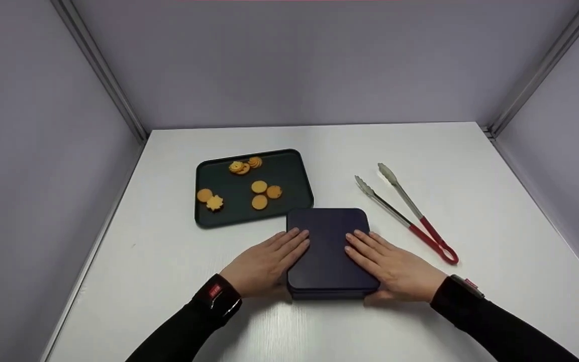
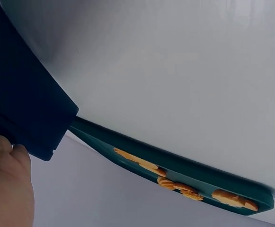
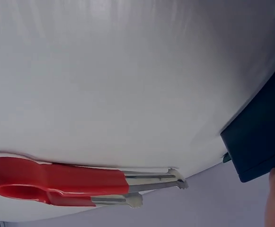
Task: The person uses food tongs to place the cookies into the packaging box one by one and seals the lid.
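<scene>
In the head view a dark navy box (image 1: 327, 249) with its flat lid on lies on the white table. My left hand (image 1: 265, 264) rests along its left side, straight fingers flat on the lid and thumb low by the near corner. On the right side my right hand (image 1: 395, 269) lies in the same way, its fingers on the lid's right part. Both wrist views show fingertips at the edge of the box, seen from the left (image 2: 28, 90) and from the right (image 3: 262, 127). What the box holds is hidden.
A dark green tray (image 1: 287, 173) lies behind and left of the box, its near right corner close to it. Several cookies (image 1: 259, 187) sit on the tray in small groups. To the right lie spread tongs (image 1: 427, 234) with red handles. Grey walls (image 1: 309, 65) surround the table.
</scene>
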A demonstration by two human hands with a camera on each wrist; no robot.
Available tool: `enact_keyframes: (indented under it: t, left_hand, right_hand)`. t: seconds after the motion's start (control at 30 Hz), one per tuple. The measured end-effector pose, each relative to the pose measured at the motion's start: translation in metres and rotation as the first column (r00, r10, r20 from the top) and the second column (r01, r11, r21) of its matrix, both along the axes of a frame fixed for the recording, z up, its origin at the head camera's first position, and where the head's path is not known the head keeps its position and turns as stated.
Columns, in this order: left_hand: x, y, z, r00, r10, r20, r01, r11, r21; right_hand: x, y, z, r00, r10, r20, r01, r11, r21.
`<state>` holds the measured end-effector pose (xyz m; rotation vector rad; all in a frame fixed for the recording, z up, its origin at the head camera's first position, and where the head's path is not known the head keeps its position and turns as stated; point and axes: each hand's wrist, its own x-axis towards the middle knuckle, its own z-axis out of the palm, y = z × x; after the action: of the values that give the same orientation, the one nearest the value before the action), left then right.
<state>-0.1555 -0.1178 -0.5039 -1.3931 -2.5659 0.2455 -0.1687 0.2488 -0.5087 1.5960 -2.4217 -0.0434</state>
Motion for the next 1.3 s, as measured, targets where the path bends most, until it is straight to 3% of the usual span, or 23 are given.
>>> enact_keyframes:
  t: [0.13,0.3,0.73,0.97,1.1,1.2,1.3]
  left_hand:
    - [0.002,-0.001,-0.002,0.999,0.009,-0.037,-0.011,0.999,-0.033]
    - [0.003,-0.001,-0.006,0.999,0.013,-0.040,-0.014,1.000,-0.012]
    - [0.000,0.000,-0.006,0.997,0.045,0.066,-0.048,0.998,0.044]
    - [-0.002,-0.005,0.000,0.992,0.042,0.120,-0.053,0.995,0.085]
    - [-0.002,-0.012,0.008,0.973,0.058,0.224,-0.091,0.986,0.137]
    - [-0.003,-0.019,0.015,0.942,0.108,0.317,-0.165,0.973,0.159]
    - [-0.006,-0.027,0.021,0.919,0.176,0.352,-0.248,0.953,0.172]
  right_hand:
    - [0.002,-0.002,-0.002,1.000,0.015,-0.018,-0.015,1.000,-0.009]
    - [0.002,-0.002,-0.004,1.000,0.014,-0.018,-0.014,1.000,-0.015]
    - [0.000,-0.001,-0.005,1.000,-0.011,-0.011,0.011,1.000,-0.018]
    - [-0.002,0.005,0.003,1.000,0.005,-0.016,-0.005,1.000,0.013]
    - [-0.005,0.010,0.011,1.000,0.000,0.010,0.000,1.000,-0.002]
    - [-0.008,0.014,0.019,0.999,-0.022,0.022,0.023,0.999,-0.033]
    - [-0.013,0.018,0.027,0.997,-0.072,0.011,0.073,0.995,-0.061]
